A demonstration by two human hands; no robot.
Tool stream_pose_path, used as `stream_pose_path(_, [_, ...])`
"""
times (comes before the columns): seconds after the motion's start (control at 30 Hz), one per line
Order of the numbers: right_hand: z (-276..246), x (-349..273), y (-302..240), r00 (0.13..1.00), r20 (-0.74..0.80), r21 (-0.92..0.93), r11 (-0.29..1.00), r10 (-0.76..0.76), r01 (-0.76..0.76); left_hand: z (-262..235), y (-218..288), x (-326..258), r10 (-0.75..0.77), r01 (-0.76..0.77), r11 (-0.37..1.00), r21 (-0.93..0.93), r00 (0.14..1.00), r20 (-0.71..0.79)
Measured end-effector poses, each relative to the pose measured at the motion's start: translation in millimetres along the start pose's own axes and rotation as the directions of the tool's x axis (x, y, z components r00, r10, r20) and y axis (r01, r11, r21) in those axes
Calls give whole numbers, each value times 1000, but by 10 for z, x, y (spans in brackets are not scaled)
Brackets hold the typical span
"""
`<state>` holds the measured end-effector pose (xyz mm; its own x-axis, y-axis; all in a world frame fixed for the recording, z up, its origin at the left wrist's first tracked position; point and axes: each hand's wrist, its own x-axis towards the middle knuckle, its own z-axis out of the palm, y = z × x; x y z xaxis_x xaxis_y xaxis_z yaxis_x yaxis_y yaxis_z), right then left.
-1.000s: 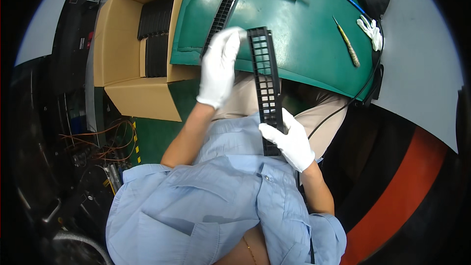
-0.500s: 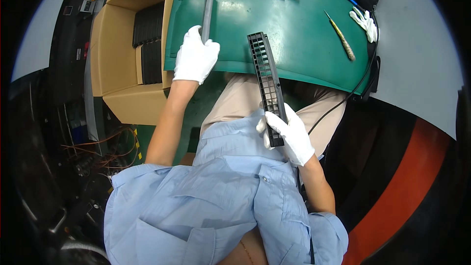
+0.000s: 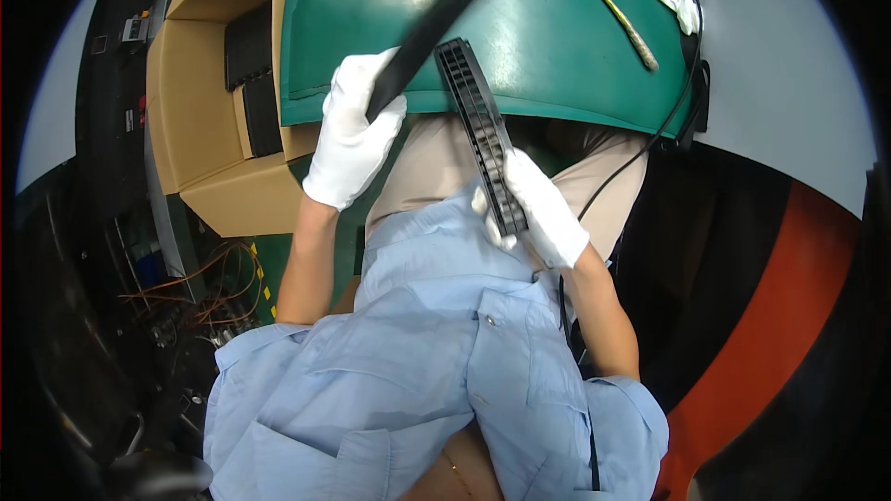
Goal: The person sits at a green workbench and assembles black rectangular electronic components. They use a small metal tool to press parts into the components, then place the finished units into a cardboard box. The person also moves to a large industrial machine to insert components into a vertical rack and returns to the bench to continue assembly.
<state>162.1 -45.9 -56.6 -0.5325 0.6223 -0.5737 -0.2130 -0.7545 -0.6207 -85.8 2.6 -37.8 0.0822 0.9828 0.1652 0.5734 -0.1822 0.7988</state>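
Observation:
My left hand (image 3: 351, 134), in a white glove, is closed round the near end of a long black flat bar (image 3: 425, 44). The bar slants up to the right above the green mat, and its far end is smeared by motion. In my gloved right hand (image 3: 549, 211) is a long black plastic grille (image 3: 479, 134) with a row of slots, gripped at its lower end. It stretches from over my lap to the mat's near edge, its upper end close to the bar but apart from it. Some right fingers are hidden behind the grille.
A green mat (image 3: 548, 56) covers the table. An open cardboard box (image 3: 190, 102) with dark ribbed pieces (image 3: 251, 51) stands at the left. On the mat's right lie a thin pointed tool (image 3: 626, 28), a spare white glove (image 3: 670, 0) and a black cable (image 3: 689, 83).
My left hand has turned and raised the bar off the mat, tilting it right, toward the grille. My right hand has moved slightly up and left with the grille. The whole view has shifted.

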Motion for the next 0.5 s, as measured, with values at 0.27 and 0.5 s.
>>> stream_pose_path(0.27, [-383, 202, 13, 986, 147, 156, 982, 83, -106, 325, -112, 327, 545, -634, 706, 315, 771, 331])
stream_pose_path(0.5, [-356, 120, -21, 988, 134, 84, 993, 76, -87, 490, -103, 326, 550, -712, 650, 265, 681, 483])
